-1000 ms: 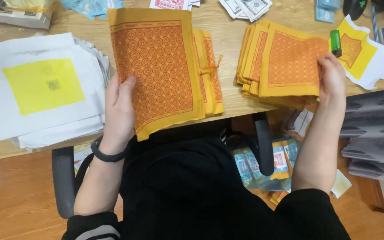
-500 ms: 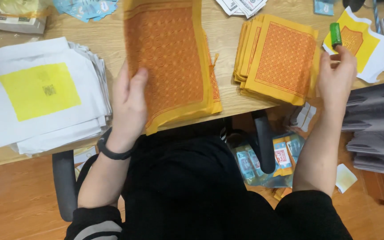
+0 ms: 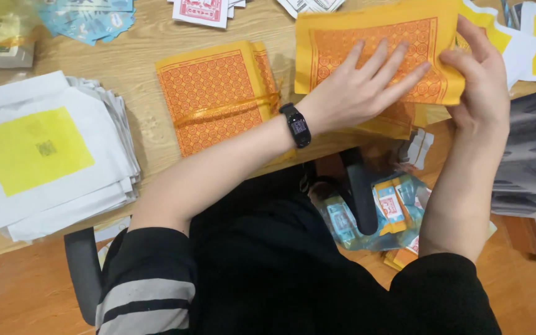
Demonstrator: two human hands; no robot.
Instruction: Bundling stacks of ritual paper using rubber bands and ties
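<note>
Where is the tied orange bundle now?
In the head view, the tied bundle lies flat on the wooden desk, left of centre, between the white-and-yellow stack and the orange sheet that both hands are handling.

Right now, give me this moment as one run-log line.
left hand: flat on orange-and-yellow sheet | right hand: pinching sheet's right edge | tied orange stack: on wooden desk, untouched

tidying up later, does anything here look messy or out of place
Yes: packets lie scattered on the floor under the desk edge, and the white-and-yellow paper stack is fanned unevenly. The orange stack sits neat.
</note>
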